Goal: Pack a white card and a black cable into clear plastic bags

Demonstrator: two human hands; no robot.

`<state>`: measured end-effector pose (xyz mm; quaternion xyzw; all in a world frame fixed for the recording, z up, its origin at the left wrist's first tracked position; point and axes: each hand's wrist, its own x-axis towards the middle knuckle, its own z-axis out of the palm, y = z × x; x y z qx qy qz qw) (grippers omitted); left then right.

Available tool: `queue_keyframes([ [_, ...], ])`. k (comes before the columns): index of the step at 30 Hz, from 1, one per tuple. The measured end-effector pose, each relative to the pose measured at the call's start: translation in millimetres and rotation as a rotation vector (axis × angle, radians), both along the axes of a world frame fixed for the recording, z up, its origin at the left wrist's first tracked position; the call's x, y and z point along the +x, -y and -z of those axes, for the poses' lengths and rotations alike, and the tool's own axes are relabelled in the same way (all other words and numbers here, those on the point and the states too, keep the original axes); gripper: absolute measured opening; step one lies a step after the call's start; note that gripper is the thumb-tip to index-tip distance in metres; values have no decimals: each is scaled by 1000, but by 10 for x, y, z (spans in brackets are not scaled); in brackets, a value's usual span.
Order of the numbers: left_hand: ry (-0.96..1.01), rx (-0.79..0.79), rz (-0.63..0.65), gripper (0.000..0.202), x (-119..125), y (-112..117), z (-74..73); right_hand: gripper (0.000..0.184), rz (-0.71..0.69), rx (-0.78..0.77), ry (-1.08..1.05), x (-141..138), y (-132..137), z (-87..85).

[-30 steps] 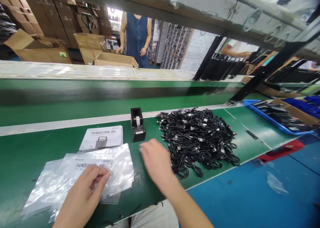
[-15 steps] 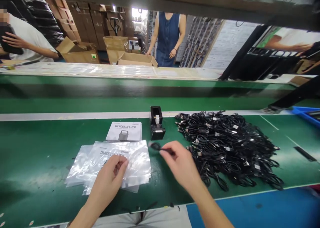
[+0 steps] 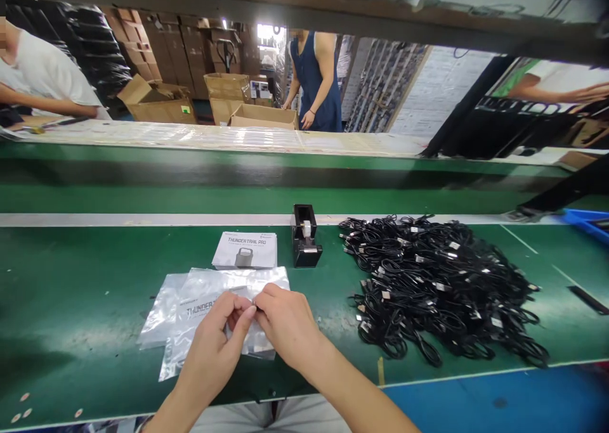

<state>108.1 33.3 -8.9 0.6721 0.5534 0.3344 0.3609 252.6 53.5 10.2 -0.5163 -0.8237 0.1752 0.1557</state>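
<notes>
My left hand point(image 3: 214, 344) and my right hand point(image 3: 285, 322) meet, fingertips pinched together on the top of a clear plastic bag point(image 3: 204, 306) printed with "THUNDER TRAIL PRO". Whatever lies inside the pinch is hidden by my fingers. A second clear bag point(image 3: 162, 312) lies partly under it on the left. Behind them rests a printed "THUNDER TRAIL PRO" booklet point(image 3: 245, 250), next to a black tape dispenser point(image 3: 304, 243). To the right of my right hand spreads a large heap of black cables point(image 3: 438, 287) with small white tags.
All this lies on a green conveyor belt point(image 3: 95, 281) with a pale edge strip behind it. A blue tray point(image 3: 587, 225) sits at the far right. Beyond the belt, a person in a dark sleeveless dress point(image 3: 311, 81) stands at cardboard boxes point(image 3: 264, 117), and other workers' arms show at both sides.
My right hand has moved left, away from the cable heap, and joined my left hand on the bag. The small black item seen in its fingers earlier no longer shows.
</notes>
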Motion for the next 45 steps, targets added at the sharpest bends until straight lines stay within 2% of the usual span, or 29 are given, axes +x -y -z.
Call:
queue_keyframes([
  [2, 12, 14, -23, 18, -48, -11, -91, 14, -24, 7, -59, -28, -67, -85],
  [4, 9, 26, -78, 18, -118, -37, -159, 14, 32, 0, -182, -2, -117, -161],
  [7, -25, 57, -128, 18, -213, -91, -159, 18, 140, -146, -369, 102, -147, -197],
  [10, 2, 13, -75, 20, -238, -127, -40, 22, 161, -428, -555, 192, -121, -119],
  [12, 55, -49, -44, 21, -214, -126, 53, 23, 223, -550, -678, 205, -79, -26],
  [14, 83, -75, -47, 22, -181, -111, 119, 25, 324, -568, -771, 180, -28, 77],
  [17, 77, -55, -61, 24, -153, -85, 146, 25, 415, -473, -816, 106, 39, 215],
  [22, 67, -12, -81, 23, -147, -41, 118, 22, 254, -396, -703, 10, 75, 304],
  [28, -12, 88, -104, 17, -50, 60, 90, 20, 238, -278, -651, -59, 51, 285],
  [32, -21, 118, -64, 15, 46, 135, 44, 19, 321, -276, -698, -105, 61, 327],
  [34, -13, 122, -52, 14, 80, 163, 28, 19, 283, -299, -720, -113, 89, 317],
  [37, 13, 107, -45, 13, 84, 175, 19, 22, 38, -315, -637, -72, 153, 195],
  [40, 56, 105, -84, 14, 50, 153, -18, 28, -161, -305, -506, 21, 189, -21],
  [42, 94, 108, -131, 14, 31, 131, -84, 31, -218, -297, -425, 68, 166, -170],
  [45, 141, 114, -162, 16, 11, 99, -242, 12, -249, -237, -329, 68, 54, -368],
])
